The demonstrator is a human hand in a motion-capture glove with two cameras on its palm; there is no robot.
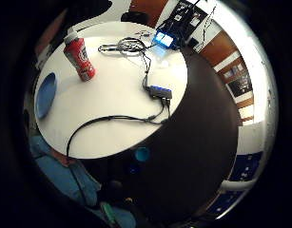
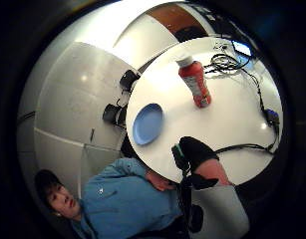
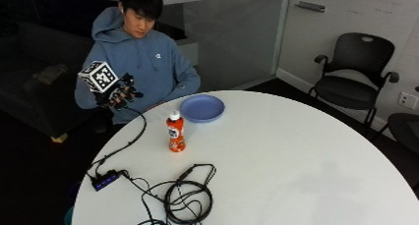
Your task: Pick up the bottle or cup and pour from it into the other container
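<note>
An orange-red bottle [image 3: 175,132] with a white cap stands upright on the round white table [image 3: 294,151], towards the person's side. A blue plate [image 3: 201,108] lies just beyond it, near the table edge in front of the person. My gloved right hand [image 3: 120,95] is raised in the air off the table's edge, well apart from the bottle, fingers relaxed and holding nothing. Both palm views look down from a distance on the bottle [image 1: 80,56] [image 2: 195,82] and the plate [image 1: 45,95] [image 2: 148,123]. A gloved finger [image 2: 195,152] shows in the thumb side view.
A coil of black cables [image 3: 187,195] and a small hub [image 3: 104,180] lie on the near part of the table, with a lead running up to my hand. Black chairs [image 3: 353,82] stand by the far wall.
</note>
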